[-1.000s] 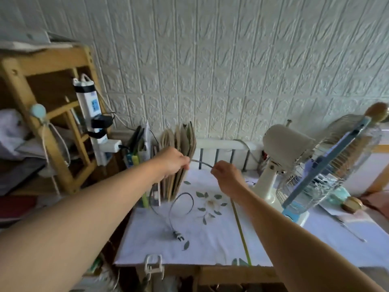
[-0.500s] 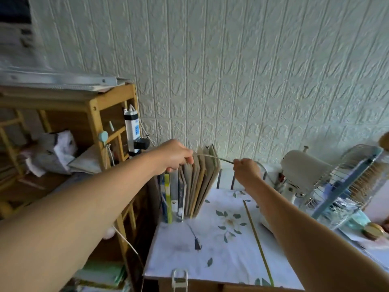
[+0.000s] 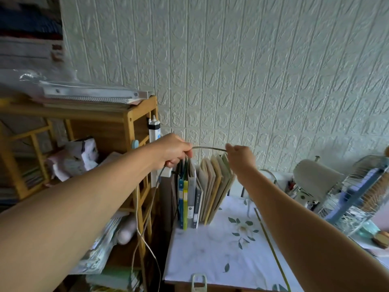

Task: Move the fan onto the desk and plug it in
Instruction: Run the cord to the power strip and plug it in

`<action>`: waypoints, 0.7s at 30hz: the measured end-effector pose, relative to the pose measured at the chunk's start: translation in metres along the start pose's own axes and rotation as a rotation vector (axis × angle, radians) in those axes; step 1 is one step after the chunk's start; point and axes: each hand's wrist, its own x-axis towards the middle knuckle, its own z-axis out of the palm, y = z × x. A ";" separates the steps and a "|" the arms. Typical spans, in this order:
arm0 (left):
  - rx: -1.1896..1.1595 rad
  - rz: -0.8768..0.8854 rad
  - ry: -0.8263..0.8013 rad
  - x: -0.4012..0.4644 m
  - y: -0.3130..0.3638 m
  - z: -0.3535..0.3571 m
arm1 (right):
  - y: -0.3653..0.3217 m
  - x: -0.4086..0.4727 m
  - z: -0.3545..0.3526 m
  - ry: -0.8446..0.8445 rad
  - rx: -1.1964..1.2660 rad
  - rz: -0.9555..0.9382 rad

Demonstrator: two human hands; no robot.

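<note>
The fan, white-bodied with a wire cage and blue blades, stands on the desk at the right. Its grey cord stretches between my hands above the books. My left hand is closed around the cord, which drops from it down beside the shelf. My right hand pinches the cord a short way to the right. A white power strip is fixed upright on the wooden shelf's side, just behind my left hand; its lower part is hidden. The plug is not visible.
A row of upright books and folders stands at the desk's back left. A wooden shelf unit with papers and notebooks on top is on the left. Other cables hang between shelf and desk. A textured white wall is behind.
Both hands rose and shifted left with the cord, toward the power strip. The loop and plug that lay on the desk have been lifted off it. The view has swung left.
</note>
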 end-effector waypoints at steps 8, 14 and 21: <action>-0.008 -0.004 0.015 -0.012 -0.004 -0.017 | -0.021 -0.019 0.022 -0.355 0.097 -0.020; -0.021 0.009 -0.015 -0.016 -0.011 -0.022 | -0.025 -0.004 0.017 0.052 -0.005 0.111; 0.025 0.030 0.028 -0.014 -0.014 -0.023 | -0.037 -0.025 0.032 -0.370 0.207 -0.050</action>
